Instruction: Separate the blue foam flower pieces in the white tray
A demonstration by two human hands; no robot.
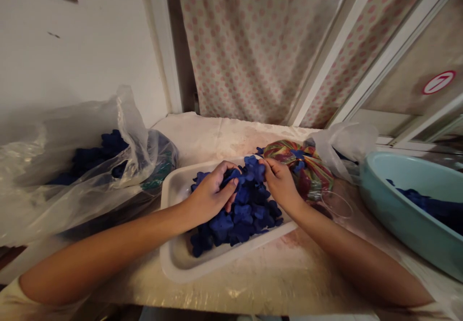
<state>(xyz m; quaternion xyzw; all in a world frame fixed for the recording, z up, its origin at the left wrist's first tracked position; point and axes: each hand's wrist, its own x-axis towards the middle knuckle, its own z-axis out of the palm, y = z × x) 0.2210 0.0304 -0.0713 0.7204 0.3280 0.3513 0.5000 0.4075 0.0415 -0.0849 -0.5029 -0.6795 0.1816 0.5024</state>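
The left hand (213, 193) is curled down into a heap of dark-blue flower-shaped pieces (246, 210), its fingers closed over some of them. The right hand (280, 183) is at the far edge of the heap, with thumb and forefinger pinched together on a piece at the top. The heap lies in a white rectangular tray (172, 248), which sits on a table covered with stained, clear plastic sheeting (224, 138).

To the left, a clear plastic bag (90, 186) holds more blue pieces. Just beyond the tray on the right is a bag with multicoloured swirls (307, 171), with blue pieces on it and a knotted clear plastic bag (343, 142) beside it. A light-blue oval basin (401, 210) at the far right holds further blue pieces. Behind the table hangs a pink polka-dot curtain (253, 46). On the panel at right, a round white sticker with a red ring (439, 82) shows what looks like a 7.
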